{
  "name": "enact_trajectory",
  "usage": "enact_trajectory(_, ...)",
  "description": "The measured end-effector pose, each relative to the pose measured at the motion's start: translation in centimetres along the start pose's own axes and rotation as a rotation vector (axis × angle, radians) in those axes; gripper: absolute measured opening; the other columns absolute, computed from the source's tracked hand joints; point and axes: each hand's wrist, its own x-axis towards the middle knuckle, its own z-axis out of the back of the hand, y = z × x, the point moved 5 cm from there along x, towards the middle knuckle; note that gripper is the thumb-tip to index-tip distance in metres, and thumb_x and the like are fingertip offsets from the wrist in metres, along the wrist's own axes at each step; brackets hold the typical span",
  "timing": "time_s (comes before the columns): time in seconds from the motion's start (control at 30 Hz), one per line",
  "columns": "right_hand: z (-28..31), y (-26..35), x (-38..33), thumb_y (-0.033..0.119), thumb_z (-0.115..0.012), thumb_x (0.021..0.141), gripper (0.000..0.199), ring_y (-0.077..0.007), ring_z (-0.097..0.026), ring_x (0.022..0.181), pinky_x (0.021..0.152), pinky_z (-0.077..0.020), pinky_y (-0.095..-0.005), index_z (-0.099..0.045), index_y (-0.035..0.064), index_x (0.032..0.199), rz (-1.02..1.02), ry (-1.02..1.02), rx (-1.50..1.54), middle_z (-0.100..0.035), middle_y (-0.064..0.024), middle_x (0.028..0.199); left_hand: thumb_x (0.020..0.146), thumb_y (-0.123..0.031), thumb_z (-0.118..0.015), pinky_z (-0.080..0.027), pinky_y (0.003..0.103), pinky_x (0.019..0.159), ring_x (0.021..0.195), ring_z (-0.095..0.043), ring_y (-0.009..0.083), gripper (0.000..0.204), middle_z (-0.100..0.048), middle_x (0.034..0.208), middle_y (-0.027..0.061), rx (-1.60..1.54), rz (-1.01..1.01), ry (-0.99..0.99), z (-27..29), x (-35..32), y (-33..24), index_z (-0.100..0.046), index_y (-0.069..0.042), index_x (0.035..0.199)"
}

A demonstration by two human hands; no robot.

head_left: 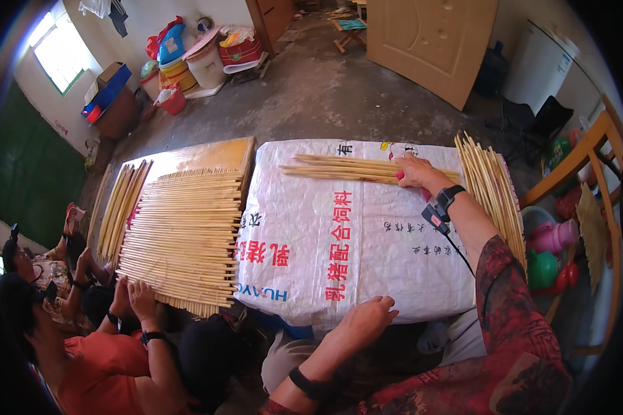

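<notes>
My right hand [415,173] is closed over a small bundle of thin, straw-coloured wooden sticks [339,168] lying crosswise near the far edge of the sack-covered table. Pink patches show at its fingertips. A cable runs from a small device strapped at that wrist. My left hand [368,319] hovers by the table's near edge, holding nothing, its fingers loosely bent and partly hidden. To the right of my right hand lies a thick pile of similar sticks [491,190], pointing away from me. Under the bundle spreads a white woven sack [387,235] with red and black print.
On the left, a wooden board [239,152] bears a layer of parallel sticks [183,238] and another bunch [124,207]. A co-worker's hands [135,299] rest at its near edge; another person sits beyond. A wooden chair [588,159] and colourful plastic ware [550,238] stand at right.
</notes>
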Motion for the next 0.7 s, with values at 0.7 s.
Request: enact_trajectory(0.7, -4.2, 4.2, -3.8, 0.009, -0.042, 0.077, 0.019, -0.0268, -0.059, 0.079, 0.064, -0.0479, -0.0347, -0.054, 0.0006, 0.089, 0.226, -0.17, -0.314, -0.058, -0.0143, 0.086, 0.082, -0.022, -0.047, -0.044, 0.042, 0.066, 0.075, -0.054, 0.0359, 0.021, -0.054, 0.081, 0.0187, 0.116, -0.091, 0.016, -1.6, 1.2, 1.2, -0.049, -0.001, 0.085)
